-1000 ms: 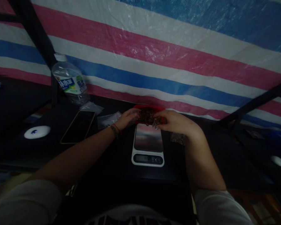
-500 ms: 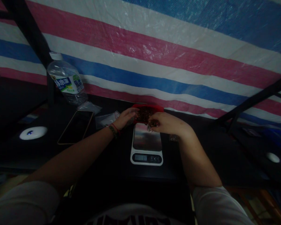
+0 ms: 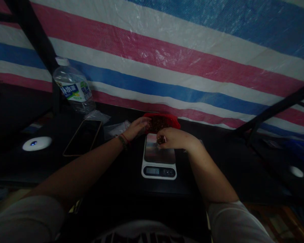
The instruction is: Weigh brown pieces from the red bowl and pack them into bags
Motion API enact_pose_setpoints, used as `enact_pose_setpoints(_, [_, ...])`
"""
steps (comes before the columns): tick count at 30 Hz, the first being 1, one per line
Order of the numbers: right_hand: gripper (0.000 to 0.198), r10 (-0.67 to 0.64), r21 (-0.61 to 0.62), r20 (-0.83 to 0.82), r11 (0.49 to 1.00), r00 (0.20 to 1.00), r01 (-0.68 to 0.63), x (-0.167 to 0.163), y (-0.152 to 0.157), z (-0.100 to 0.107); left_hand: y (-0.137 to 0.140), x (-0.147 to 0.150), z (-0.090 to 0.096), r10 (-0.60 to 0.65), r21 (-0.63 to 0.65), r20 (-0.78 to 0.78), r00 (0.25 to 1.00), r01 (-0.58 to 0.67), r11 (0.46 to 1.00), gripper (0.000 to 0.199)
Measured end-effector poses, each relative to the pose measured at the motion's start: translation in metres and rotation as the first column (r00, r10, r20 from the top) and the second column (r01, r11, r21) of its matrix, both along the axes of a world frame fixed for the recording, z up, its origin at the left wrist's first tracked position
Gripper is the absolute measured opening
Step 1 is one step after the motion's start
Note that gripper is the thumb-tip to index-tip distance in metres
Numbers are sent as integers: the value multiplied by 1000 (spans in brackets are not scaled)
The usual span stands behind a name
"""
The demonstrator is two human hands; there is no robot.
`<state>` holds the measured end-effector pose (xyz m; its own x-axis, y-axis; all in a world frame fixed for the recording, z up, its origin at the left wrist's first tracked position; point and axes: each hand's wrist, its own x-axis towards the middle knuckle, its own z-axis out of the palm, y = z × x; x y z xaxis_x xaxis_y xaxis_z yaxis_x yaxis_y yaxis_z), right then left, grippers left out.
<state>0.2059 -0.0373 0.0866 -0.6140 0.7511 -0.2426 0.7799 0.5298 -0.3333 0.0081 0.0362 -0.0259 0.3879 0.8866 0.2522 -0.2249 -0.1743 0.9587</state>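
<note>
My right hand (image 3: 176, 138) is closed over the kitchen scale's metal plate, gripping a small clear plastic bag (image 3: 160, 139) with brown pieces in it. The digital scale (image 3: 159, 157), white-rimmed, lies below it; its lit display is too blurred to read. Behind the scale sits a red tray (image 3: 176, 121) holding a heap of small dark brown pieces (image 3: 158, 124). At the tray's left rim, my left hand (image 3: 136, 128) rests with its fingers curled over the edge; dim light blurs the fingertips.
Clear plastic bags (image 3: 116, 130) lie left of my left hand. Further left are a phone (image 3: 83, 137), a white mouse-shaped device (image 3: 37, 143) and a large clear bottle (image 3: 74, 87). A striped tarp (image 3: 167, 67) rises behind the black table. Slanted black bars stand at both sides.
My right hand has moved from the tray's front edge toward me and slightly left, over the scale's plate, with the small bag. My left hand has stayed at the tray.
</note>
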Motion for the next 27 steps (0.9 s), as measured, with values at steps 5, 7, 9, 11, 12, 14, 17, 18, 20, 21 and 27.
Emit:
enact_pose_setpoints(5, [36, -29, 10, -41, 1000, 999, 29, 7, 1, 5, 0, 0, 0, -1, 13, 5, 1000, 1, 1000, 43])
enact_pose_setpoints(7, [33, -59, 57, -101, 996, 993, 65, 12, 5, 8, 0, 0, 1, -9, 1, 7, 1000, 9, 1000, 43])
enact_pose_setpoints(9, [25, -86, 129, -159, 986, 984, 107, 16, 11, 9, -1, 0, 1, -13, -6, 15, 1000, 13, 1000, 43])
enact_pose_setpoints(11, [22, -108, 192, -178, 971, 978, 142, 19, 20, 5, -1, 0, 2, -14, 2, 15, 1000, 14, 1000, 42])
enact_pose_setpoints(12, [21, -116, 209, -170, 966, 979, 151, 20, 25, 0, -1, 0, 2, -14, 7, 11, 1000, 14, 1000, 42])
enact_pose_setpoints(14, [19, -114, 198, -131, 970, 985, 139, 19, 33, -12, -2, 0, 3, -16, 16, 5, 1000, 16, 1000, 41])
enact_pose_setpoints(17, [18, -93, 146, -71, 984, 993, 103, 16, 42, -31, -3, 0, 5, -12, 29, 2, 1000, 12, 1000, 41])
enact_pose_setpoints(18, [18, -87, 134, -59, 987, 995, 94, 15, 44, -36, -4, 0, 6, -9, 32, 1, 1000, 9, 999, 41])
enact_pose_setpoints(20, [16, -80, 134, -60, 987, 995, 87, 15, 46, -40, -4, 0, 7, -5, 27, 3, 1000, 5, 1000, 41])
enact_pose_setpoints(21, [16, -84, 141, -73, 986, 994, 93, 16, 47, -39, -4, 0, 7, -8, 21, 4, 1000, 8, 1000, 41])
enact_pose_setpoints(27, [17, -143, 111, -260, 978, 955, 177, 30, 38, -13, -2, 1, 4, -11, -3, -10, 1000, 11, 1000, 45])
